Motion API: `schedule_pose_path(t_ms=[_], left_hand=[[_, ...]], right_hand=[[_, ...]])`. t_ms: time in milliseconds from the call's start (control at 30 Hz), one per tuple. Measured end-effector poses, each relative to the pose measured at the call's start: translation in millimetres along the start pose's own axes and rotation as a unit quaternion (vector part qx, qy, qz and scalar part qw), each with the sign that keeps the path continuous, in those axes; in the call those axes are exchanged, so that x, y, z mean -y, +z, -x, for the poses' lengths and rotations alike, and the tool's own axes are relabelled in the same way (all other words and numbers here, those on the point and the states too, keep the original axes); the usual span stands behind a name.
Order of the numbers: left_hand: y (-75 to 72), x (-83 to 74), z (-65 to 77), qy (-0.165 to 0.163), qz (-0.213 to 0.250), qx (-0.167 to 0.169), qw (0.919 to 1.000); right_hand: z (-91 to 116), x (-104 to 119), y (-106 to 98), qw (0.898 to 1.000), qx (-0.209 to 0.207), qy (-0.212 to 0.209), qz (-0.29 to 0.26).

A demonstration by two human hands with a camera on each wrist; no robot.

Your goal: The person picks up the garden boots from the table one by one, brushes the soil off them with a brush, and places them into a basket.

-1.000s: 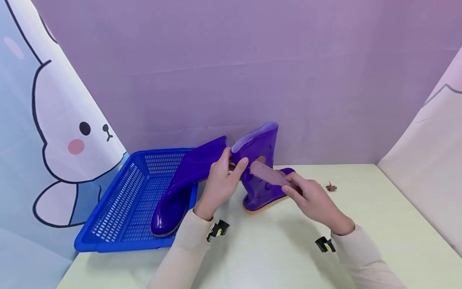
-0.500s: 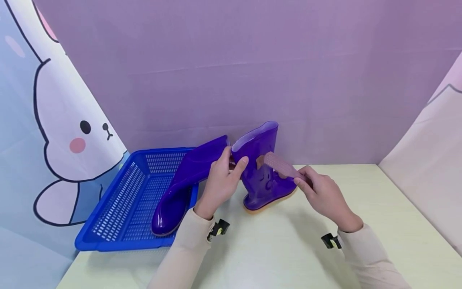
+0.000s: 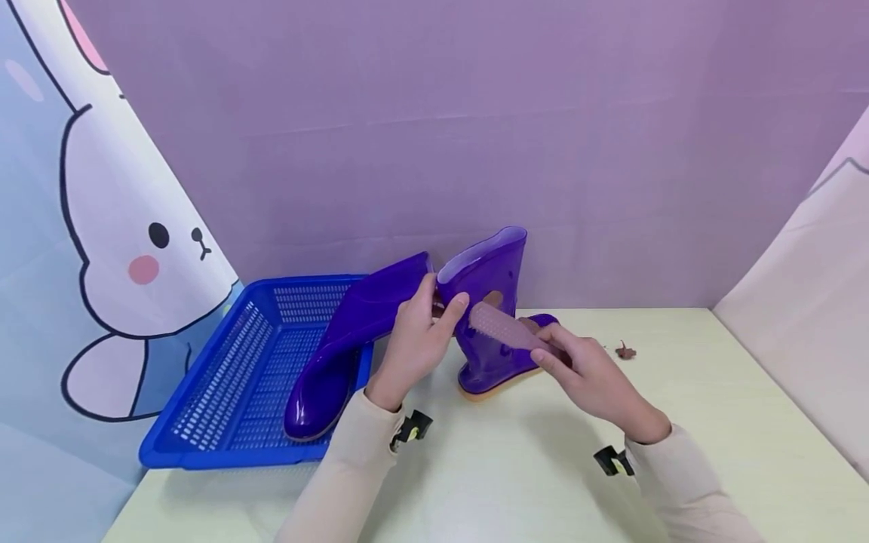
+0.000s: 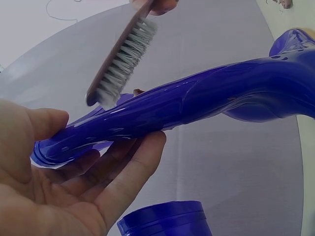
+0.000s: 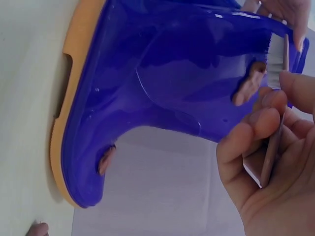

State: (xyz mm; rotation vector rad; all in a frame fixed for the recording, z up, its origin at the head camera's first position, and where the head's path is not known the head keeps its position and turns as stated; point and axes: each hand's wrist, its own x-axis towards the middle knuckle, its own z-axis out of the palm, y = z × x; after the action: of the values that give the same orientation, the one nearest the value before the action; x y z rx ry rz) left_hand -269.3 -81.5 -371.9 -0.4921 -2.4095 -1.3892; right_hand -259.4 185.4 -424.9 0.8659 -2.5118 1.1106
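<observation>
A glossy purple rain boot point(image 3: 492, 358) with a tan sole stands on the table, its shaft leaning. My left hand point(image 3: 417, 335) grips the shaft's upper edge, thumb on the near side and fingers on the other. In my right hand point(image 3: 591, 381) is the handle of a brush point(image 3: 502, 326) with a pinkish-brown back. Its pale bristles point(image 4: 128, 59) face the shaft, and the right wrist view shows them right beside a brown mud patch point(image 5: 248, 84). Another brown patch point(image 5: 106, 160) sticks near the toe.
A blue plastic basket point(image 3: 204, 460) stands on the left, with a second purple boot point(image 3: 366, 309) lying across its right side. A small brown clump point(image 3: 625, 351) lies on the table at right. A purple cloth wall point(image 3: 475, 151) rises behind.
My right hand drew the brush away to the right along the shaft, then brought it back left. My left hand and the boot stayed nearly in place.
</observation>
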Motion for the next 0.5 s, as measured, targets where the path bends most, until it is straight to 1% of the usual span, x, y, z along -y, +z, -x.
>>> schedule_pose_path(t_ms=[100, 300, 500], left_hand=[[-0.1, -0.3, -0.1, 0.001, -0.001, -0.001, 1.0], [-0.2, 0.4, 0.3, -0.001, -0.001, -0.002, 1.0], [-0.5, 1.7, -0.1, -0.003, -0.001, -0.001, 1.0]], right_hand=[[0.6, -0.5, 2.5, 1.0, 0.001, -0.003, 0.006], [0.9, -4.8, -2.6, 0.998, -0.027, 0.011, 0.056], [0.8, -8.8, -8.8, 0.997, -0.04, 0.017, 0.067]])
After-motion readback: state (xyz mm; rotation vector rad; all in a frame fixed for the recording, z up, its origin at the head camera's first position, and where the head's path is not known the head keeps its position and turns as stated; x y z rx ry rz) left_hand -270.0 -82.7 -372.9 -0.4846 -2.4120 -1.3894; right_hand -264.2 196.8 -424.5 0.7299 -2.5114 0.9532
